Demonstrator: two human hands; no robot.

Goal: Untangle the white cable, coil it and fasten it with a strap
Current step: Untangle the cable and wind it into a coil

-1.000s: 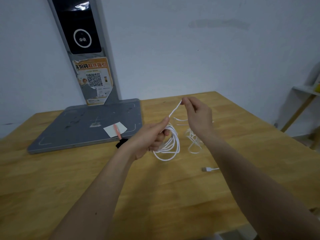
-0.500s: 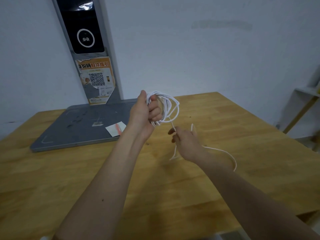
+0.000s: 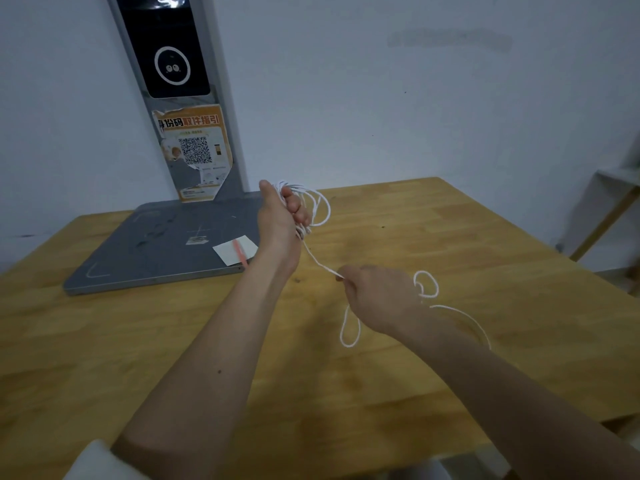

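Observation:
My left hand (image 3: 280, 220) is raised above the wooden table (image 3: 450, 237) and grips several coiled loops of the white cable (image 3: 320, 209). One strand runs down from that coil to my right hand (image 3: 375, 296), which pinches it lower and nearer to me. The loose rest of the cable hangs in loops below and to the right of my right hand, over the table. A pink strap (image 3: 239, 252) lies on a white card (image 3: 235, 249) on the grey base, just left of my left wrist.
A grey flat base (image 3: 162, 244) with an upright post bearing a black screen (image 3: 166, 46) and an orange QR sticker (image 3: 194, 150) stands at the table's back left. A shelf (image 3: 620, 188) stands off the right edge. A white wall is behind.
My left hand lifted the coil up from the table. My right hand came down from the raised strand toward me and now pulls a lower section of cable taut.

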